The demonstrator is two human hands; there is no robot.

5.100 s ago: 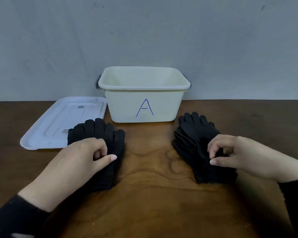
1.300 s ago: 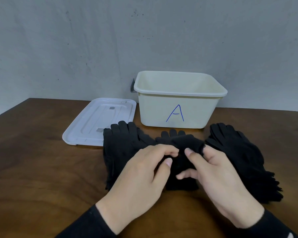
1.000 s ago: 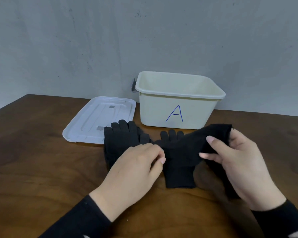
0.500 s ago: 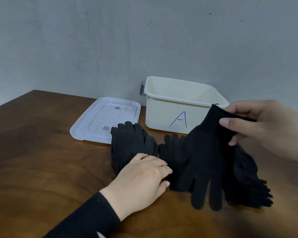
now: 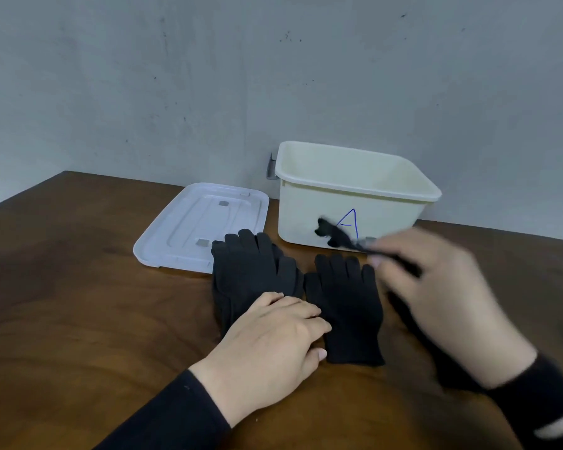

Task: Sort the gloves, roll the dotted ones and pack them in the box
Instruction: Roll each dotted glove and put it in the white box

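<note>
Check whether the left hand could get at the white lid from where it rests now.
Probably yes. The left hand rests flat on the table at the near end of the left glove pile, holding nothing. The lid lies flat just beyond that pile with nothing on it, so only the low gloves lie between.

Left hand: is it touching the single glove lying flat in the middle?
Touching. The head view shows the left hand resting with its fingers on the near left edge of the flat glove, no gap between them.

lid (image 5: 205, 222) left of box (image 5: 355, 203), gloves (image 5: 345, 306) in front on table (image 5: 62, 303)
</note>
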